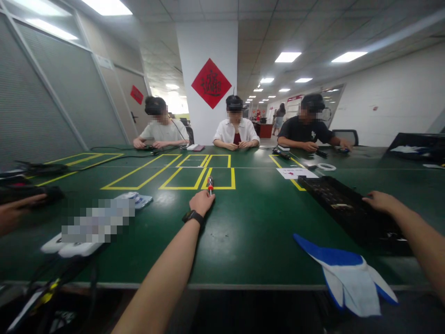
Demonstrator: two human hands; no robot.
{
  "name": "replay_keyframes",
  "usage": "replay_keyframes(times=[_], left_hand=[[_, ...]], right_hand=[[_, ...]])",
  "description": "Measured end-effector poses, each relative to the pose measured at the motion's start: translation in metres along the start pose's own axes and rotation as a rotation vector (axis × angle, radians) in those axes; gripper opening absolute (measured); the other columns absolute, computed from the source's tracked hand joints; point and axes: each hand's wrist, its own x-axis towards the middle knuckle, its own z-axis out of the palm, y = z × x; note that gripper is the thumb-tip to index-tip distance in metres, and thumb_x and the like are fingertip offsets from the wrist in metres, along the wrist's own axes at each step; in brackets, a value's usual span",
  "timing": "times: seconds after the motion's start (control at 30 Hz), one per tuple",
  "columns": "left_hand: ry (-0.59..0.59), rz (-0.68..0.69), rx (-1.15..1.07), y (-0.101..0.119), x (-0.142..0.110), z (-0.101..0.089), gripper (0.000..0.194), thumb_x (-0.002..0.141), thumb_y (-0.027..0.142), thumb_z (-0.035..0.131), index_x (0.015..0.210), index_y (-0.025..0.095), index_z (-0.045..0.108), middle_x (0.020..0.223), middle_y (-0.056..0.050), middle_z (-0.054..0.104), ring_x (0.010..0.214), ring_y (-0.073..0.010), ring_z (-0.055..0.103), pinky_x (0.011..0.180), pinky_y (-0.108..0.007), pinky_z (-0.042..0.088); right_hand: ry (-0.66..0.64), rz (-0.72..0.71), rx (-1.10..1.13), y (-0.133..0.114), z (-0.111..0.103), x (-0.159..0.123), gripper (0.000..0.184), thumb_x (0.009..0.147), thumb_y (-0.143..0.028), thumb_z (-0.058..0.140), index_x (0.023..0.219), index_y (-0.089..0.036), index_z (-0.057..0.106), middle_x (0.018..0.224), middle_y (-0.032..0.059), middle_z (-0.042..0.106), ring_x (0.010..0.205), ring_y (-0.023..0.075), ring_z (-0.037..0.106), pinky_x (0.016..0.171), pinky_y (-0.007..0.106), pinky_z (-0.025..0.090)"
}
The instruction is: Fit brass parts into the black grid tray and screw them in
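My left hand (202, 202) reaches out over the middle of the green table and is closed on a screwdriver (210, 184). The screwdriver has a red and clear handle, which points away from me, and its metal shaft runs back to my fingers. A dark watch sits on my left wrist. To the right, my right hand (380, 202) is over the right side of a long black tray (351, 222). Its fingers reach leftward, partly stretched, with nothing visible in them. Small parts, one pale, lie in the tray; they are too blurred to name.
A blue and white glove (351, 273) hangs over the near table edge. White power strips (83, 236) lie at left, with cables below. Another person's hand (15, 211) touches a black object at far left. Yellow tape (219, 188) marks the green table (243, 232). Three people sit opposite.
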Motion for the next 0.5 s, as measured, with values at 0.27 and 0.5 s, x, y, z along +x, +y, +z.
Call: replay_keyframes(times=[0.27,0.5], left_hand=[[-0.003,0.072,0.083,0.001,0.001,0.003,0.035,0.081,0.041,0.037,0.082,0.018,0.064,0.092,-0.013,0.068,0.086,-0.0263,0.063,0.068,-0.032,0.045],[-0.007,0.037,0.017,-0.001,0.001,0.0,0.034,0.081,0.039,0.038,0.083,0.018,0.065,0.093,-0.013,0.068,0.087,-0.0254,0.063,0.068,-0.03,0.044]], right_hand=[[-0.195,-0.086,0.155,0.003,-0.01,-0.024,0.022,0.078,-0.02,0.048,0.07,-0.013,0.068,0.086,0.0165,0.068,0.079,0.0242,0.063,0.071,0.029,0.042],[-0.169,-0.234,0.231,-0.109,-0.061,-0.078,0.032,0.082,-0.028,0.044,0.085,-0.007,0.068,0.089,0.0137,0.067,0.079,0.0216,0.061,0.072,0.026,0.041]])
